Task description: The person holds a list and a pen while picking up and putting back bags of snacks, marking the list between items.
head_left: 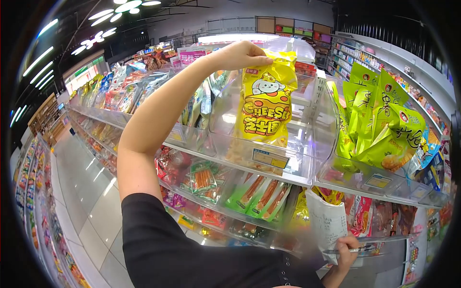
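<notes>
I saw the left hand (238,54) pinching the top edge of the yellow foil cheese snack bag (265,103). The bag hung upright in the clear plastic shelf bin (307,176), not yet released. Below the shelf's front edge, the right hand (346,254) had its fingers closed round a white paper sheet (326,221) and a pen (342,250).

yellow Cheese snack bag (266,103) | upright, hanging | before clear shelf bin (222,117) | paper sheet (327,223), pen (342,250) low right

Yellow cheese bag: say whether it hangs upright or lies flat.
Upright: the left hand pinches the yellow cheese bag by its top edge; it hangs straight down.
</notes>
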